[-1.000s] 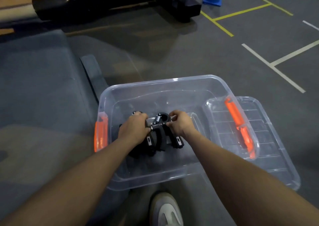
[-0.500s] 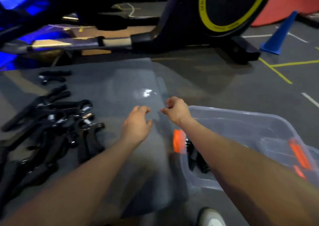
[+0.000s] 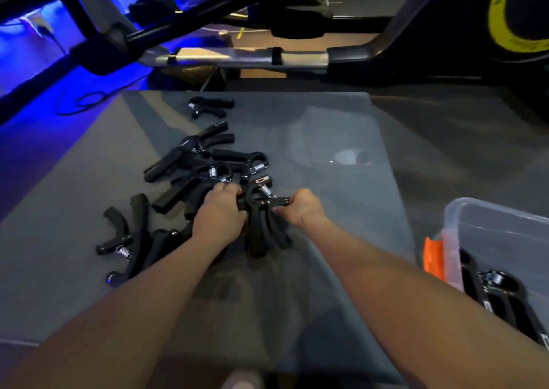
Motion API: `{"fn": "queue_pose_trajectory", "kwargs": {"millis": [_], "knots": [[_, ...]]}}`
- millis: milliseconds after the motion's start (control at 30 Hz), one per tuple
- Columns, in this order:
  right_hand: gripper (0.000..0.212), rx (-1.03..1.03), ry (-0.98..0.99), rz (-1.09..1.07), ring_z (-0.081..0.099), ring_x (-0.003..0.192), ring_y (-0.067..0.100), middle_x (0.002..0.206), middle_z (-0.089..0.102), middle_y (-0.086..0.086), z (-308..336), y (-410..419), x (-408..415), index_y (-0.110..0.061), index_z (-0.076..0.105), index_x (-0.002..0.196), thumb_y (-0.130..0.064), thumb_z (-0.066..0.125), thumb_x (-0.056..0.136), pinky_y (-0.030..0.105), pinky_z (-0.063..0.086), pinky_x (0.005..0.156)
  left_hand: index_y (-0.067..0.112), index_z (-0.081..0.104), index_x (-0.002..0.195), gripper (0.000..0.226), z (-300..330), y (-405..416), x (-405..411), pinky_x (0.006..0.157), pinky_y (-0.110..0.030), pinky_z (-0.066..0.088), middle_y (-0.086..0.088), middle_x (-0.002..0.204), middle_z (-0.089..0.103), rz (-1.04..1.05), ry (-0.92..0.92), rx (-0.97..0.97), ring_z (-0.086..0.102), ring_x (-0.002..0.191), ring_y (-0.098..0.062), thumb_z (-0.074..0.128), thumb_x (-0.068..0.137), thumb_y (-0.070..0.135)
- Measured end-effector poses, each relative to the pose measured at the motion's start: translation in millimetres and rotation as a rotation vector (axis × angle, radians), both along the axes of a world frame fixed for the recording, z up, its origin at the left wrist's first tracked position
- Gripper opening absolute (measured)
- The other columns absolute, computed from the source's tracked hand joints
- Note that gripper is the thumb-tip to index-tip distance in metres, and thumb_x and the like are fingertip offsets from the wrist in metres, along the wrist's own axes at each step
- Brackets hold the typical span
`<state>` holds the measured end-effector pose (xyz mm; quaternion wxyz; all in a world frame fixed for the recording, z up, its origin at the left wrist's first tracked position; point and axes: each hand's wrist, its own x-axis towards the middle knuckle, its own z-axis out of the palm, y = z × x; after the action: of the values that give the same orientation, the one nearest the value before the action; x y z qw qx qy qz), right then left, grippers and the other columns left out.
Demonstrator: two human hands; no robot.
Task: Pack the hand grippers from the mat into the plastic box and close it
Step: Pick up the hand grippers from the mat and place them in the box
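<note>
Here two hands [image 3: 219, 216] [image 3: 303, 209] grip one hand gripper [image 3: 261, 225].

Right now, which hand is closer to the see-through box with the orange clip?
The right hand. It grips hand grippers on the mat, on the box's side. The left hand holds the same bunch, farther from it.

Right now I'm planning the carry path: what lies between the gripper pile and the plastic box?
In the head view, only bare mat separates the gripper pile from the plastic box.
</note>
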<state>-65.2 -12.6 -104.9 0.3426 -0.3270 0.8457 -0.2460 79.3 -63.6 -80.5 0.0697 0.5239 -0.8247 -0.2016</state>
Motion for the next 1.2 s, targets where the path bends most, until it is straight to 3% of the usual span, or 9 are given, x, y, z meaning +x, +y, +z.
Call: {"fn": "queue_pose_trajectory", "kwargs": {"millis": [100, 200, 333, 500, 567, 700, 867, 1033, 1200], "knots": [[0.066, 0.072, 0.034, 0.084, 0.056, 0.119, 0.028, 0.127, 0.06, 0.013, -17, -10, 22, -0.005, 0.057, 0.123, -0.043, 0.076, 0.072, 0.032, 0.048, 0.096, 0.013, 0.052, 0.122, 0.04, -8, -9, 13, 0.099, -0.041, 0.043, -0.008, 0.125, 0.047, 0.006, -0.008, -0.008, 0.046, 0.12, -0.027, 0.062, 0.083, 0.016], [0.078, 0.115, 0.041, 0.049, 0.049, 0.126, 0.031, 0.134, 0.051, 0.015, -27, -15, 35, -0.002, 0.047, 0.132, -0.04, 0.078, 0.072, 0.036, 0.042, 0.106, 0.014, 0.053, 0.122, 0.04, -13, -12, 24, 0.097, -0.042, 0.045, -0.007, 0.127, 0.047, 0.007, -0.015, -0.004, 0.046, 0.121, -0.026, 0.062, 0.083, 0.016], [0.053, 0.072, -0.034, -0.021, 0.063, 0.11, 0.026, 0.12, 0.064, 0.013, -31, -19, 34, -0.006, 0.062, 0.115, -0.025, 0.082, 0.07, 0.03, 0.05, 0.091, 0.016, 0.051, 0.125, 0.04, -16, -14, 30, 0.096, -0.039, 0.043, -0.004, 0.13, 0.046, -0.008, -0.024, -0.004, 0.043, 0.124, -0.023, 0.061, 0.086, 0.016], [0.036, 0.056, -0.007, -0.061, 0.065, 0.107, 0.024, 0.115, 0.068, 0.012, -29, -10, 20, -0.007, 0.067, 0.107, -0.024, 0.075, 0.076, 0.028, 0.05, 0.09, 0.014, 0.053, 0.122, 0.039, -13, -16, 20, 0.099, -0.041, 0.044, -0.006, 0.126, 0.048, -0.006, 0.054, 0.037, 0.047, 0.12, -0.024, 0.062, 0.084, 0.014], [0.015, 0.028, -0.012, -0.068, 0.064, 0.096, 0.022, 0.108, 0.068, 0.011, -23, -4, 12, -0.011, 0.067, 0.087, -0.021, 0.074, 0.078, 0.026, 0.048, 0.084, 0.013, 0.053, 0.122, 0.038, -10, -14, 12, 0.101, -0.041, 0.042, -0.007, 0.125, 0.048, -0.009, 0.086, 0.059, 0.047, 0.119, -0.025, 0.062, 0.085, 0.014], [0.042, -0.126, -0.119, -0.133, 0.041, 0.076, 0.016, 0.072, 0.048, 0.004, -5, 6, -8, -0.016, 0.038, 0.056, -0.014, 0.073, 0.08, 0.024, 0.038, 0.069, 0.01, 0.056, 0.119, 0.034, -2, -9, -13, 0.101, -0.036, 0.042, -0.01, 0.123, 0.054, 0.025, 0.209, 0.146, 0.053, 0.114, -0.026, 0.062, 0.086, 0.016], [0.025, -0.34, -0.386, -0.206, 0.044, 0.069, 0.017, 0.065, 0.045, 0.002, 28, 40, -44, -0.013, 0.05, 0.067, -0.003, 0.065, 0.085, 0.025, 0.039, 0.059, 0.01, 0.053, 0.126, 0.034, 28, 19, -65, 0.083, -0.015, 0.037, 0.0, 0.11, 0.057, 0.001, 0.53, 0.387, 0.053, 0.102, -0.011, 0.054, 0.093, 0.021], [0.024, -0.421, -0.519, -0.221, 0.054, 0.059, 0.012, 0.064, 0.06, 0.001, 59, 96, -87, -0.013, 0.06, 0.074, 0.0, 0.053, 0.093, 0.023, 0.046, 0.061, 0.011, 0.05, 0.129, 0.039, 43, 64, -125, 0.09, -0.027, 0.04, -0.009, 0.132, 0.056, -0.052, 0.743, 0.688, 0.054, 0.114, -0.02, 0.05, 0.094, 0.028], [0.029, -0.392, -0.4, -0.24, 0.043, 0.059, 0.014, 0.066, 0.048, 0.006, 85, 167, -126, -0.011, 0.057, 0.072, -0.005, 0.043, 0.098, 0.024, 0.036, 0.059, 0.015, 0.05, 0.129, 0.039, 53, 128, -177, 0.1, -0.03, 0.036, 0.004, 0.116, 0.055, -0.148, 0.832, 0.87, 0.047, 0.111, -0.009, 0.053, 0.093, 0.029]]}}
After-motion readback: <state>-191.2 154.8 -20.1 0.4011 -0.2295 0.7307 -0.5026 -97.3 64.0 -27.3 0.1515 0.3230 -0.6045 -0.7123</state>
